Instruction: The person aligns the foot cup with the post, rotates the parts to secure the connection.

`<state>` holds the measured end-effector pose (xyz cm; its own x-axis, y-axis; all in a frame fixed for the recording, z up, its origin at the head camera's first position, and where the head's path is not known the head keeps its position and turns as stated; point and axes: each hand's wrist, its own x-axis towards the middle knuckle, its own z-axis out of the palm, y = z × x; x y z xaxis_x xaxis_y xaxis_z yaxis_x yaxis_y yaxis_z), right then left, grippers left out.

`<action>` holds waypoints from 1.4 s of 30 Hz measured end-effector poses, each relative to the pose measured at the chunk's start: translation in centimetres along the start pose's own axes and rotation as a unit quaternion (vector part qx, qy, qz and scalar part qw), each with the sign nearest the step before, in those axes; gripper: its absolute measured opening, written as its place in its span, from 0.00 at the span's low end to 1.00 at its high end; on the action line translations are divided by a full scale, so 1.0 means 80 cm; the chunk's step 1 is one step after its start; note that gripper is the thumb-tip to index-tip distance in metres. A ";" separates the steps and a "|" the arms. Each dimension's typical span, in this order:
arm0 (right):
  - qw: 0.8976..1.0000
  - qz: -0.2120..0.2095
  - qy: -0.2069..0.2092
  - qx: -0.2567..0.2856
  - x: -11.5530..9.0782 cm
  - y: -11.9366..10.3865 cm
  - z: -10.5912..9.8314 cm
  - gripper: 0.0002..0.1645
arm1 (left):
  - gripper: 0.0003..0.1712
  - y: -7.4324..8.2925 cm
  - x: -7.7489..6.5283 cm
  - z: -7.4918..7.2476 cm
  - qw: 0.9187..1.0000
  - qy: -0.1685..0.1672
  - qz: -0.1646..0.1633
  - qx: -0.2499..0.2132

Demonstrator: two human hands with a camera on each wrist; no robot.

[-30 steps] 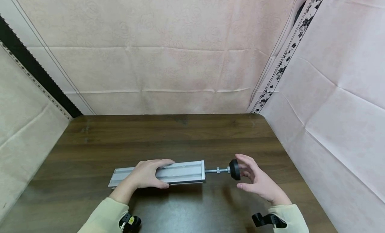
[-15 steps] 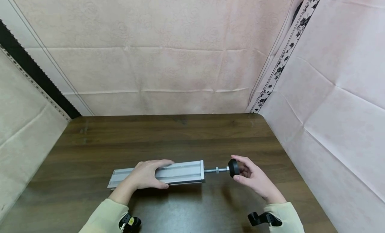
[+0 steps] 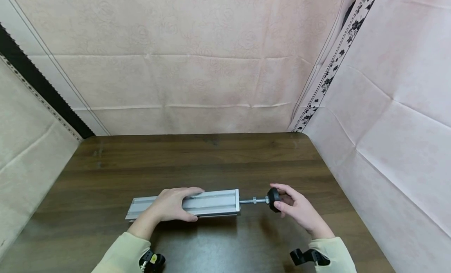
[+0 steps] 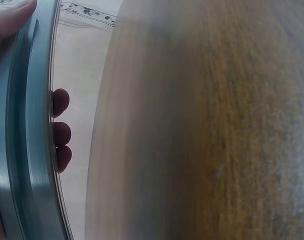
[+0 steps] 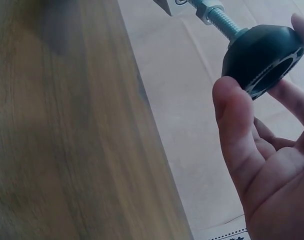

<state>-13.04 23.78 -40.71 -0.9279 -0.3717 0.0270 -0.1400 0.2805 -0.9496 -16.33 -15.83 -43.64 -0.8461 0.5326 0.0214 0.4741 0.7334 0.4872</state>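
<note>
My left hand (image 3: 175,204) grips a silver aluminium profile (image 3: 215,202) across its middle; in the left wrist view three fingertips (image 4: 62,134) show past the far edge of the grooved bar. From the profile's right end sticks out a threaded rod (image 3: 246,201) carrying a hex nut (image 5: 210,11). A black round levelling foot (image 3: 273,199) sits on the rod's outer end. My right hand (image 3: 299,210) pinches that foot at its rim between thumb and fingers. The right wrist view shows the foot's hollow underside facing the palm.
The brown wooden table (image 3: 197,159) lies under both hands. Pale patterned cloth (image 3: 211,69) hangs behind it, with more cloth along the left and right sides. A black camera mount (image 3: 306,257) is strapped at the right wrist, another at the left.
My right hand has moved slightly left, and its thumb and fingers have closed onto the black foot, which has turned or tilted a little. The left hand and the profile stay nearly still.
</note>
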 end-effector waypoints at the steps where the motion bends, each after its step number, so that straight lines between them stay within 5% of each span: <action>1: 1.000 0.000 -0.003 0.002 0.000 0.000 -0.001 0.29 | 0.43 0.000 0.000 0.000 1.000 0.000 0.000 0.001; 10: 0.997 -0.056 -0.038 -0.027 -0.008 0.004 -0.010 0.50 | 0.42 0.000 0.000 -0.002 1.000 0.006 -0.004 -0.005; 18: 0.989 -0.127 -0.067 -0.042 -0.007 0.014 -0.012 0.46 | 0.42 0.000 0.001 -0.002 1.000 0.007 -0.004 -0.004; 42: 1.000 -0.018 -0.012 0.002 -0.004 0.002 -0.006 0.32 | 0.42 0.004 0.002 -0.001 1.000 0.002 -0.001 -0.003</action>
<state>-12.92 24.39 -40.73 -0.9136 -0.4030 0.0535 -0.1716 0.2630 -0.9494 -16.36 -15.54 -43.39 -0.8474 0.5305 0.0236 0.4717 0.7315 0.4923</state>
